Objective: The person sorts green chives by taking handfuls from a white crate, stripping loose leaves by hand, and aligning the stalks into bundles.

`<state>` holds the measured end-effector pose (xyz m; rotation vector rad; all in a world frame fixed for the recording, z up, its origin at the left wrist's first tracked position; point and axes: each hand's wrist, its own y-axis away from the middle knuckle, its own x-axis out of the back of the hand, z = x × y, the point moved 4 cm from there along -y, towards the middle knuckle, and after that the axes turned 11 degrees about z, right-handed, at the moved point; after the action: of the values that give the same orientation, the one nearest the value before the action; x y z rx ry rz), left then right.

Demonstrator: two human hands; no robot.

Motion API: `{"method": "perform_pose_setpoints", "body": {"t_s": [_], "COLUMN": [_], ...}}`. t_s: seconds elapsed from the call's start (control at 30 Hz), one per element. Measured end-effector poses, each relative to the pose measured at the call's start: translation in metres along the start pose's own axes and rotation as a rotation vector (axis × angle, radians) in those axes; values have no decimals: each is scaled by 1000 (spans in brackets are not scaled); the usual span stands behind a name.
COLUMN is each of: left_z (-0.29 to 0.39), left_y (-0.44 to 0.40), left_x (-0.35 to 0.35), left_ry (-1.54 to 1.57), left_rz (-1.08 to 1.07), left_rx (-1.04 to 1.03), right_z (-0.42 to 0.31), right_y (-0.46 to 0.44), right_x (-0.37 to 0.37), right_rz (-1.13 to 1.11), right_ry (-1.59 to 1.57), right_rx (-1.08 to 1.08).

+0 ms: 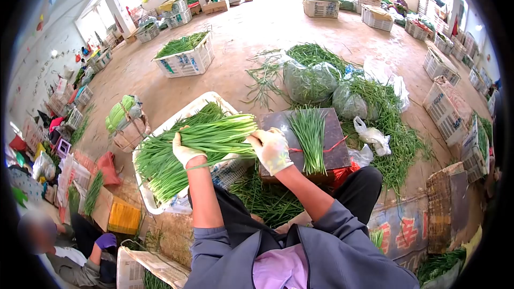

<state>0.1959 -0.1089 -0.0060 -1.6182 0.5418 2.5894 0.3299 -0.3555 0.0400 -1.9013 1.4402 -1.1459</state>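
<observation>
A thick bundle of garlic chives (222, 132) lies sideways over a white plastic crate (145, 184), its pale stem ends to the right. My left hand (187, 151), in a white glove, is wrapped round the leafy part. At the stem ends, my right hand (272, 151) has its gloved fingers closed on the lower stems; the fingertips are partly hidden. More chives (167, 181) fill the crate underneath. Beside my right hand, a smaller bunch of chives (309, 139) rests on a dark box (338, 152), across a red tie (336, 145).
Bags of loose chives (311, 81) and scattered greens (400, 155) lie beyond the box. Another full crate (187, 60) stands farther off. At lower left sits a co-worker with a purple glove (105, 241), near a cardboard box (120, 211). More crates line the room.
</observation>
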Motion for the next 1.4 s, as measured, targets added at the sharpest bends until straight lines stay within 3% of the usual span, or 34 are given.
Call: {"method": "perform_pose_setpoints", "body": {"t_s": [0.13, 0.2, 0.33, 0.6, 0.67, 0.77, 0.87, 1.0, 1.13, 1.27, 1.4], "left_z": [-2, -2, -3, -14, -19, -18, -19, -18, -2, 23, 49], "left_y": [4, 3, 11, 30, 38, 47, 45, 48, 33, 10, -8], "left_x": [-2, -2, -7, -11, -15, -17, -13, -13, -3, 12, 22], "left_ry": [21, 34, 35, 24, 17, -1, 19, 20, -33, 44, 52], "left_rz": [-21, -32, -33, -89, -68, -36, -41, -35, -59, -9, 3], "left_rx": [-6, -4, -1, 39, 26, -5, 14, 9, -30, -27, -141], "right_z": [-4, -4, -3, 11, 26, 49, 56, 51, 63, 82, 96], "right_y": [-12, -16, -10, -5, -3, 7, 20, 28, 28, 17, 8], "right_x": [12, 19, 7, -26, -41, -63, -74, -71, -55, -16, 28], "right_rz": [144, 234, 57, 108, 5, -175, -144, -131, 77, 214, 464], "right_ry": [35, 107, 213, 241, 84, -370, -542, -430, -465, -689, -1062], "right_rx": [-29, 61, 51, -104, -230, -594, -731, -725, -618, -898, -1000]}}
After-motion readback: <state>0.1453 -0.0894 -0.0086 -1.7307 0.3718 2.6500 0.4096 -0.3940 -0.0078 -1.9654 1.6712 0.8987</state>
